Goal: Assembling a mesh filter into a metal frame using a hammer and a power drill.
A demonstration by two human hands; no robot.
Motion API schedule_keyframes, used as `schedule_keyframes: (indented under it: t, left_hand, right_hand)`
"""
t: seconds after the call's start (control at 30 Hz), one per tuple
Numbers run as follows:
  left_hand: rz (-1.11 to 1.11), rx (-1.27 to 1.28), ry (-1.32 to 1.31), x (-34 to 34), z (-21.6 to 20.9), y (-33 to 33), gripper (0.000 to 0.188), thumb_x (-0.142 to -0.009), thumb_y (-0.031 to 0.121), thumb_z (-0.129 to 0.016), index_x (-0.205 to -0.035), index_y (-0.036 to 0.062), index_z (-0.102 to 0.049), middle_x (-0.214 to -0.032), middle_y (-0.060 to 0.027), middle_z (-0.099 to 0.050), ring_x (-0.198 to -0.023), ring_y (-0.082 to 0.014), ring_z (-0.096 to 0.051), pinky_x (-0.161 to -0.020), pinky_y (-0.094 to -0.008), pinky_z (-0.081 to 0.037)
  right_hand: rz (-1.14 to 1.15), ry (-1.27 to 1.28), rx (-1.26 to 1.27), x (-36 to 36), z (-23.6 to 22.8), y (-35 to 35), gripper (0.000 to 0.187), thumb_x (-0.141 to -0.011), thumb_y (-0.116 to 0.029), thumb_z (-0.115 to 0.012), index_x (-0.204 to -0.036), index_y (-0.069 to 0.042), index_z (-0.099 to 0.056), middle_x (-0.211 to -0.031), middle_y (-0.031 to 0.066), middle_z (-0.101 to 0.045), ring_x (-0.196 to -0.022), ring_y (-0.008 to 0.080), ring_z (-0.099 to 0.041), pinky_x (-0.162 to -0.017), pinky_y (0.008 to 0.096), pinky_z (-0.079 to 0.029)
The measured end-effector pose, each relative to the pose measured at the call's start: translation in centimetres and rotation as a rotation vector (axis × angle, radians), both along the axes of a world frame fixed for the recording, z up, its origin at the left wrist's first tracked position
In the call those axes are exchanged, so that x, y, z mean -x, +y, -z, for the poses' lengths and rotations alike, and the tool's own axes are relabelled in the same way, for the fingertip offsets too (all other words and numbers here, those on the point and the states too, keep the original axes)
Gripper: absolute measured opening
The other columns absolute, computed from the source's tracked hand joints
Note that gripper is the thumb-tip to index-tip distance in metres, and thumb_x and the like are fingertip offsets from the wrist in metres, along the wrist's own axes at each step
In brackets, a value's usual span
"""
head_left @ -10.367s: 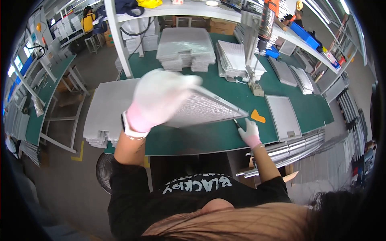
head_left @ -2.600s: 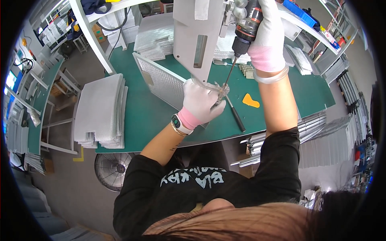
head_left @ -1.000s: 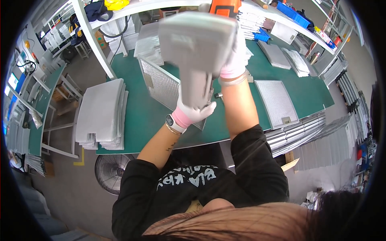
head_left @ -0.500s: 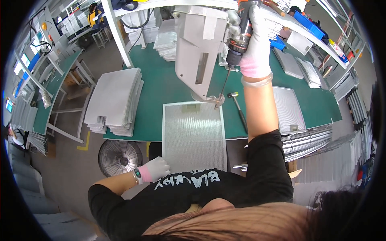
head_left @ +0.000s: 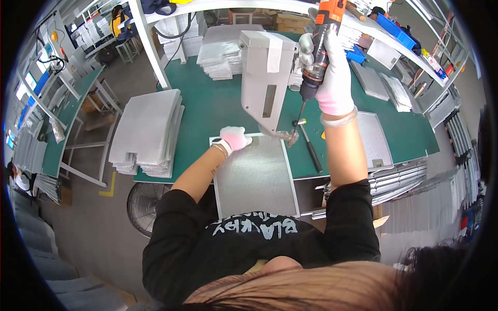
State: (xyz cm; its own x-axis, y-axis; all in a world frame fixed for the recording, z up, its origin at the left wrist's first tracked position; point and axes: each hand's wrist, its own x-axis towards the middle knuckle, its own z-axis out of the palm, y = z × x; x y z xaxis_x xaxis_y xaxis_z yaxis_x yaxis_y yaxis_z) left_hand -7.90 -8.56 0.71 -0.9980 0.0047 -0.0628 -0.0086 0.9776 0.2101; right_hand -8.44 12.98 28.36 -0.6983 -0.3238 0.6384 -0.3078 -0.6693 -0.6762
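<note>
My right hand (head_left: 336, 78), gloved in white with a pink cuff, is closed round an orange-and-black power drill (head_left: 322, 52) pointing down. Its long thin bit reaches a clear tip piece (head_left: 291, 137) under a tall grey housing (head_left: 267, 78) with a slot. That tip is by the far right corner of a framed metal mesh panel (head_left: 257, 176), which overhangs the table's near edge toward my body. My gloved left hand (head_left: 234, 138) grips the panel's far edge near its left corner, fingers curled and partly hidden. A hammer (head_left: 311, 150) lies just right of the panel.
Stacked mesh sheets (head_left: 148, 124) stand left on the green table (head_left: 202, 103), with more sheets (head_left: 223, 52) behind. Another framed panel (head_left: 374, 140) lies to the right. A floor fan (head_left: 145, 207) stands below the table. A white shelf beam (head_left: 233, 10) crosses the far side.
My left hand has moved from beside the panel's near left side up to its far edge. The drill and grey housing have shifted slightly right and nearer. The panel has turned a little.
</note>
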Motion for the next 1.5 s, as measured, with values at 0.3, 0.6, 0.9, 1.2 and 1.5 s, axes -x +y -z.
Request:
schedule_keyframes:
  t: [0.3, 0.6, 0.9, 1.2, 1.5]
  left_hand:
    - [0.441, -0.02, 0.498, -12.1, -9.9, 1.7, 0.025, -0.067, 0.031, -0.07, -0.059, 0.0107, -0.058, -0.063, -0.0095, -0.057, -0.067, -0.0299, -0.057, -0.066, -0.0458, -0.042]
    - [0.335, 0.0, 0.511, -18.2, -8.4, 0.2, 0.043, -0.067, 0.026, -0.078, -0.102, 0.0087, -0.06, -0.077, -0.006, -0.057, -0.073, -0.0272, -0.057, -0.068, -0.044, -0.044]
    - [0.26, -0.168, 0.65, -19.3, -8.5, 2.0, 0.034, -0.065, 0.02, -0.077, -0.093, 0.0095, -0.06, -0.071, -0.0043, -0.054, -0.065, -0.0269, -0.055, -0.06, -0.0412, -0.039]
    - [0.262, -0.255, 0.717, -19.2, -9.5, 2.9, 0.022, -0.064, 0.021, -0.074, -0.079, 0.0078, -0.067, -0.07, -0.0055, -0.059, -0.062, -0.0264, -0.06, -0.052, -0.0385, -0.043]
    - [0.224, -0.345, 0.691, -19.7, -6.7, 2.5, 0.036, -0.068, 0.022, -0.078, -0.102, 0.0138, -0.074, -0.085, -0.0011, -0.066, -0.072, -0.0163, -0.063, -0.061, -0.032, -0.048]
  right_hand:
    - [0.085, -0.071, -0.068, 0.5, 1.5, -1.3, 0.027, -0.099, -0.032, -0.054, -0.11, -0.008, -0.05, -0.078, 0.0031, -0.061, -0.066, 0.0087, -0.058, -0.058, 0.0224, -0.047]
    - [0.027, -0.023, -0.012, -3.0, 4.2, -3.7, 0.03, -0.098, -0.038, -0.055, -0.104, -0.009, -0.048, -0.077, 0.0041, -0.06, -0.062, 0.01, -0.058, -0.05, 0.0216, -0.045]
    - [-0.07, -0.064, 0.071, -4.8, 4.9, -4.2, 0.042, -0.1, -0.039, -0.051, -0.127, -0.009, -0.041, -0.081, 0.0058, -0.058, -0.061, 0.0111, -0.056, -0.05, 0.0225, -0.044]
    - [-0.002, -0.121, -0.119, -7.0, 6.4, -5.8, 0.064, -0.093, -0.065, -0.046, -0.098, -0.002, -0.054, -0.065, 0.0009, -0.046, -0.05, 0.0068, -0.04, -0.048, 0.0197, -0.031]
    - [-0.292, -0.131, -0.044, -7.3, 8.6, -5.2, 0.08, -0.086, -0.059, -0.064, -0.138, -0.006, -0.033, -0.067, 0.0038, -0.05, -0.045, 0.0102, -0.043, -0.044, 0.0237, -0.039]
